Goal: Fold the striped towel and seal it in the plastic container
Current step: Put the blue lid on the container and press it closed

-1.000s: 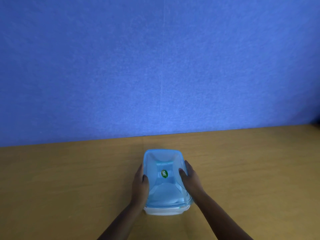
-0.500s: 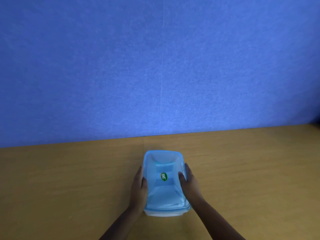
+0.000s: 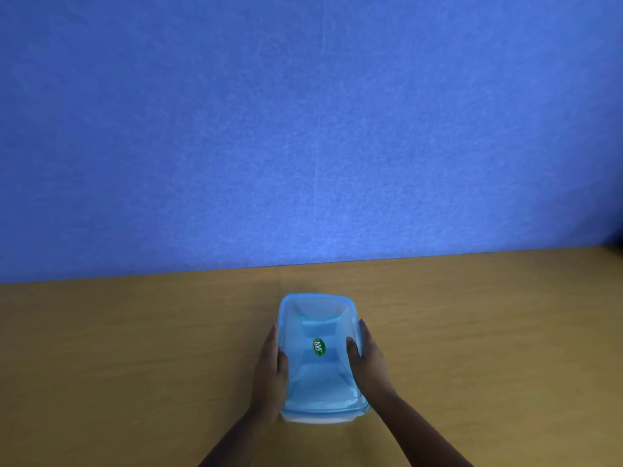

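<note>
Single head cam, looks fwd and down, table (image 3: 135, 348) near, blue wall (image 3: 303, 129) behind

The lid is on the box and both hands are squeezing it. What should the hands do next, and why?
Probably press the thumbs down along the blue lid edge to snap it shut. The left hand and right hand clasp the long sides of the plastic container, thumbs on top. Whether the near rim has fully clicked down cannot be told, so one firm press there seems wise.

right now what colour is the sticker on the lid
Green with white lettering, on the translucent blue lid; sticker shows in the head view.
</note>
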`<state>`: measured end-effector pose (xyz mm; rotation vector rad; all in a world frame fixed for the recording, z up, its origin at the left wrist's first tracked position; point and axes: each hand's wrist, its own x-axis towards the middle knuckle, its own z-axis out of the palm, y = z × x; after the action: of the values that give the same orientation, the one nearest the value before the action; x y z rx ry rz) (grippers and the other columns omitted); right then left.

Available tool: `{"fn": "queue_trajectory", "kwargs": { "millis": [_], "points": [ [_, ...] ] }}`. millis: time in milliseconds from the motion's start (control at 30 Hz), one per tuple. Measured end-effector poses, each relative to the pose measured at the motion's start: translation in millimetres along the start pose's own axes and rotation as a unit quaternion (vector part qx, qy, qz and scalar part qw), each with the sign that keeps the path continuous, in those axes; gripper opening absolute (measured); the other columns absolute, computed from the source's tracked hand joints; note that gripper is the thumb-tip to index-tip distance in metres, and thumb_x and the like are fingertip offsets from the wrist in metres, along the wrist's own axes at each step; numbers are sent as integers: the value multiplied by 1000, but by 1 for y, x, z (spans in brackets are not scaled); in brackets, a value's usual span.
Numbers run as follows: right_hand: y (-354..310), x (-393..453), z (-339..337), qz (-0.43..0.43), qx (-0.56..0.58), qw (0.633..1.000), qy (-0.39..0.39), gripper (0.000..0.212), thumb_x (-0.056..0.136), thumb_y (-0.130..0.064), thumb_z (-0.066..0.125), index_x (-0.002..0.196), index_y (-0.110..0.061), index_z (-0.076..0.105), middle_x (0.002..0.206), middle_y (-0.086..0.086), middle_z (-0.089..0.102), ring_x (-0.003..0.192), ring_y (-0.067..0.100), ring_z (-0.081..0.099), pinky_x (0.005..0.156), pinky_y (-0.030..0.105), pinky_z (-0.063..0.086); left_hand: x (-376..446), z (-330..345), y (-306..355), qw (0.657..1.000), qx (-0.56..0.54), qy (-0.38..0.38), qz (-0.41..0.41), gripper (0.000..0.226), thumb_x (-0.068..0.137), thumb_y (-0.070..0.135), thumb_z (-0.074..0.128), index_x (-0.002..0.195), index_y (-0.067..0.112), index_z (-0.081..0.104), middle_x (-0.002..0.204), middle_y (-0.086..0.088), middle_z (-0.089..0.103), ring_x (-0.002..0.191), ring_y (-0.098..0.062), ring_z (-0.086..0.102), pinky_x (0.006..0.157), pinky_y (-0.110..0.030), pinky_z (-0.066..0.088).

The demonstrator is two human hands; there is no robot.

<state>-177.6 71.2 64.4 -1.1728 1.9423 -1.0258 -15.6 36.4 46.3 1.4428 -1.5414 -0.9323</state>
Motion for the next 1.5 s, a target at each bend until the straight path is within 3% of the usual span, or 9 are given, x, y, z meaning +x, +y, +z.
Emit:
{"fn": "queue_trajectory", "kwargs": {
  "millis": [200, 367, 567, 733, 933, 1100, 1300, 1433, 1500],
  "points": [
    [-1, -1, -1, -2, -8, 1000, -1, 54, 98, -24, 41, 146, -10, 22, 149, 7, 36, 137, 23, 35, 108, 29, 30, 0, 1, 1, 1000, 1, -6, -1, 48, 92, -3, 37, 139, 3, 31, 145, -9, 36, 124, -5, 30, 100, -9, 17],
    [-3, -2, -3, -19, -12, 1000, -4, 48, 97, -24, 44, 142, -15, 30, 135, 4, 51, 113, 13, 50, 89, 24, 38, -1, 0, 2, 999, 40, 16, -4, 51, 85, -5, 43, 135, 3, 38, 135, -10, 48, 121, -16, 45, 99, -19, 31],
    [-2, -4, -2, -14, -52, 998, -22, 49, 96, -21, 43, 142, -12, 29, 136, 9, 47, 119, 22, 50, 89, 24, 39, 27, -10, 20, 987, 148, 40, -48, 16, 85, 9, 48, 100, 2, 50, 105, -16, 56, 95, -36, 56, 75, -40, 43],
    [-7, -7, -2, -6, -117, 993, -20, 43, 95, -20, 41, 137, -10, 33, 135, 10, 43, 116, 26, 52, 88, 30, 42, 49, -1, 24, 973, 184, 29, -136, 43, 92, 35, 43, 111, -2, 47, 119, -23, 51, 106, -41, 53, 83, -46, 44],
    [-6, -12, -5, -1, -191, 982, 0, 9, 94, -23, 35, 100, -18, 34, 94, 3, 56, 74, 24, 56, 64, 33, 43, 54, 0, 16, 965, 185, 10, -183, 54, 92, 50, 32, 106, -1, 44, 111, -25, 60, 102, -40, 57, 79, -41, 44],
    [-13, -3, -5, 26, -179, 984, -11, 13, 93, -27, 32, 94, -14, 33, 68, 2, 56, 56, 18, 50, 52, 31, 35, 54, -2, 14, 960, 222, -20, -172, 52, 93, 52, 29, 108, 4, 44, 109, -22, 62, 101, -38, 58, 79, -40, 44],
    [-19, 19, 1, 68, -159, 985, -1, 23, 94, -32, 28, 93, -11, 36, 75, 8, 59, 67, 27, 55, 61, 34, 38, 52, -1, 12, 952, 257, -30, -165, 50, 94, 49, 26, 108, 7, 48, 111, -19, 62, 103, -37, 57, 82, -39, 43],
    [-15, 33, 7, 103, -162, 981, -14, 47, 94, -54, 25, 99, -10, 41, 95, 14, 64, 91, 33, 61, 69, 35, 40, 51, -1, 12, 953, 253, -25, -165, 49, 94, 49, 27, 107, 7, 49, 110, -19, 62, 103, -36, 57, 83, -39, 43],
    [-11, 39, 7, 120, -135, 983, -36, 55, 92, -60, 25, 96, -10, 47, 90, 12, 62, 88, 31, 59, 68, 34, 39, 51, -1, 12, 953, 253, -25, -165, 49, 94, 49, 26, 107, 7, 49, 111, -18, 62, 103, -36, 57, 83, -39, 43]
  ]
}}
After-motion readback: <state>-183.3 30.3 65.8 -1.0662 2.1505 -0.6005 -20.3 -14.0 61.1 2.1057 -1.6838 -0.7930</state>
